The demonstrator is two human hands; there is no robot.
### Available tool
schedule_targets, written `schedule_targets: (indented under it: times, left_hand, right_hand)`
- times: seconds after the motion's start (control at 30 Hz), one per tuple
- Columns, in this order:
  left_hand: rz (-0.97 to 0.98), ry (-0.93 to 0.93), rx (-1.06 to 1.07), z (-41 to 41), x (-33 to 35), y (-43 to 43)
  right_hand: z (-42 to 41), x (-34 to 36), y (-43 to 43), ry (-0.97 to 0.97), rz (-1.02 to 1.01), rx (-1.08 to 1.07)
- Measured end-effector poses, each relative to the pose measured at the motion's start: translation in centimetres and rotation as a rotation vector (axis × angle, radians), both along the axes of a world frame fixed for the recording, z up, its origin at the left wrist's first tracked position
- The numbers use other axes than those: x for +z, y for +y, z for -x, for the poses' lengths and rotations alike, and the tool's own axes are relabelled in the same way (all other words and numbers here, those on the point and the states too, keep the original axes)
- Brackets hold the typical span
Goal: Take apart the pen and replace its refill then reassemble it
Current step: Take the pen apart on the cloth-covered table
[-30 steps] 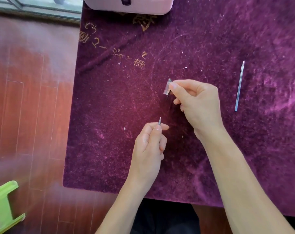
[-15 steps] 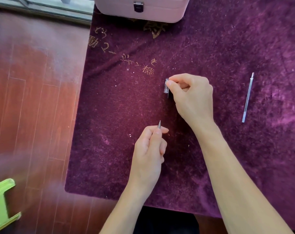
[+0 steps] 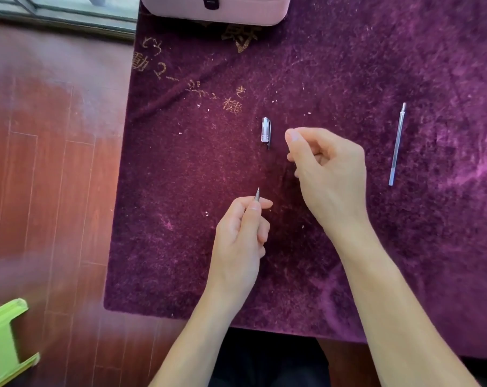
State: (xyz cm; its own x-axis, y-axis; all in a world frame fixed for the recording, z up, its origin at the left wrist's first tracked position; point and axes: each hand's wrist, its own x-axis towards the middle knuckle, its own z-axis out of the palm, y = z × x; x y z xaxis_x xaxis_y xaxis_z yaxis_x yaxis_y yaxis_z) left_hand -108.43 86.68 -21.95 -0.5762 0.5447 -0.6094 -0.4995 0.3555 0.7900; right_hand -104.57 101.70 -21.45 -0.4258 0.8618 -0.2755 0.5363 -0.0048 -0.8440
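Observation:
My left hand (image 3: 240,238) is closed around the pen (image 3: 257,194); only its metal tip pokes out above my thumb and forefinger, the barrel hidden in my fist. A clear pen cap (image 3: 266,131) with a dark clip lies on the purple cloth just left of my right hand (image 3: 326,174). My right hand hovers beside the cap with its fingers loosely curled and nothing in them. A thin clear refill (image 3: 396,143) lies on the cloth to the far right, well apart from both hands.
A purple velvet cloth (image 3: 348,261) with gold lettering covers the table. A pink case (image 3: 214,8) with a dark clasp stands at the far edge. Red wooden floor lies to the left, with a green stool (image 3: 2,344) at the lower left.
My right hand has set the cap down on the cloth and drawn back to the right. My left hand has kept hold of the pen.

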Motion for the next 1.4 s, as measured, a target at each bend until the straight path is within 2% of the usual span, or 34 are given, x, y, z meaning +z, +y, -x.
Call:
schedule_targets:
  times: [0.33, 0.47, 0.6, 0.87, 1.03, 1.2, 1.4]
  left_hand:
    - [-0.034, -0.063, -0.096, -2.6, 0.5, -0.1]
    - [-0.040, -0.046, -0.145, -3.6, 0.3, -0.3]
    - [-0.036, 0.051, -0.202, -4.6, 0.5, -0.6]
    - [-0.015, 0.201, -0.173, -6.1, 0.5, -0.6]
    - [-0.015, 0.211, -0.168, -6.7, 0.5, -0.8]
    - [-0.063, 0.121, -0.133, -7.1, 0.9, -0.6]
    - [-0.051, 0.135, -0.151, -7.1, 0.9, -0.4]
  right_hand:
    - [-8.2, 0.6, -4.9, 0.186, 0.484, 0.044]
    - [-9.3, 0.5, -5.3, 0.192, 0.477, 0.024]
    - [-10.0, 0.2, -4.9, 0.163, 0.476, -0.027]
    - [-10.8, -0.6, -5.0, 0.214, 0.532, -0.052]
    - [-11.3, -0.8, -4.9, 0.254, 0.613, -0.044]
    - [-11.7, -0.7, -4.5, 0.283, 0.689, 0.010]
    - [-11.7, -0.6, -4.1, 0.261, 0.629, -0.023]
